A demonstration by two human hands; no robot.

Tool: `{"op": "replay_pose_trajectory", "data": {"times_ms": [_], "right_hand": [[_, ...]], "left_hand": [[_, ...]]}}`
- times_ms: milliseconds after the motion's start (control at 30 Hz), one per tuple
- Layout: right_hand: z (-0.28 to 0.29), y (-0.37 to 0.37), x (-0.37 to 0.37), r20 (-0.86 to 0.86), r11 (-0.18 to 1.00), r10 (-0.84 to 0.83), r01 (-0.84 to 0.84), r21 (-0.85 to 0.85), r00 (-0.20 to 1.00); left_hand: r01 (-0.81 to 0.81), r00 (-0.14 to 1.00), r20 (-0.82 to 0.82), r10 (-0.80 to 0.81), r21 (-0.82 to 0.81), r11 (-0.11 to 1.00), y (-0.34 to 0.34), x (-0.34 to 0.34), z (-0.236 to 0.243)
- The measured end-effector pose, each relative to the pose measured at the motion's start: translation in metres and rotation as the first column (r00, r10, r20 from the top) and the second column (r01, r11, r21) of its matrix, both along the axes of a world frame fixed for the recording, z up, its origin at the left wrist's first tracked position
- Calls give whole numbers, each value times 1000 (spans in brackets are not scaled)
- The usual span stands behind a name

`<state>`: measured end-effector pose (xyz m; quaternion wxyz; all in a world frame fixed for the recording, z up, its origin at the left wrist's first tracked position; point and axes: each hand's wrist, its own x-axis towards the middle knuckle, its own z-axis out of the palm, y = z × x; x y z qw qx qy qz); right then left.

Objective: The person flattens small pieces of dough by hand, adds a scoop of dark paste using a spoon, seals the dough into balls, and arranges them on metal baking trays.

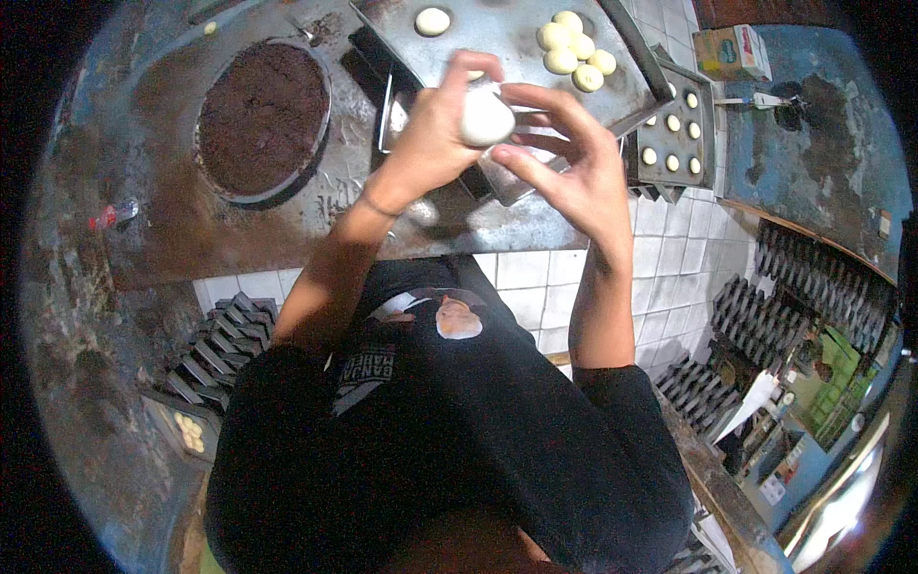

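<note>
A smooth white ball of dough (488, 117) is held up in my left hand (438, 134), whose fingers are wrapped round its far side. My right hand (574, 153) is close against the ball's right side, fingers curved and spread apart, thumb tip beside the dough; I cannot tell whether it touches. Beyond the hands lies a metal tray (507, 38) bearing a cluster of pale dough balls (574, 48) and a single round dough ball (432, 21). A wide round pan (328, 86) to the left is filled with a dark brown crumbly mass (260, 120).
Below my hands a metal container (507, 182) stands partly hidden at the table (191, 239) edge. To the right, another tray (681, 172) carries several small dough balls. A cardboard box (732, 53) sits on the blue surface beyond. Stacked dark metal trays (225, 349) are at lower left.
</note>
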<state>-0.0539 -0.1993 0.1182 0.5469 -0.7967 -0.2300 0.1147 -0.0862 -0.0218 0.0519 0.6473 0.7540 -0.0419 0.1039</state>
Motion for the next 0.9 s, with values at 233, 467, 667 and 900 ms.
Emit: {"op": "replay_pose_trajectory", "data": {"times_ms": [233, 467, 667, 900], "right_hand": [[-67, -16, 27, -66, 987, -7, -4, -163, 998], [-179, -26, 40, 253, 665, 315, -23, -746, 915], [-208, -8, 25, 375, 636, 345, 80, -767, 860], [-191, -46, 78, -230, 958, -11, -56, -283, 973]], "left_hand": [[156, 981, -142, -131, 186, 970, -21, 25, -79], [18, 999, -48, 25, 719, 695, 31, -3, -115], [35, 999, -16, -33, 669, 742, 36, -4, -126], [63, 997, -69, -26, 610, 790, 37, -4, -131]]}}
